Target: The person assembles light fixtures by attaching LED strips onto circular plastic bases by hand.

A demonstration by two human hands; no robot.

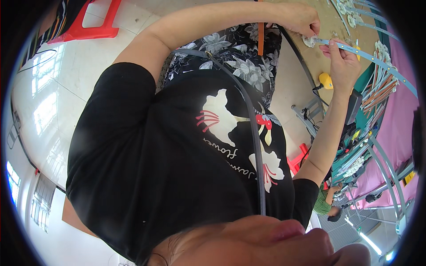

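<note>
My right hand (342,64) pinches a long light-blue strip (377,61) with evenly spaced small dots, near its end, thumb on top. The strip bows away to the right beyond the hand. At its end, over the tan tabletop (330,22), is a small white piece (309,41). My left hand (304,20) reaches in from the left, its fingers bent down and closed at that white piece. What its fingertips grip is too small to make out.
More blue strips (377,17) with white round pieces lie at the far right. Bundled white and orange wires (379,88) rest nearby, beside pink cloth (401,111). A yellow object (325,80) with a black cable sits by the table edge. Red plastic stool (95,26) stands left; another person (326,201) is at right.
</note>
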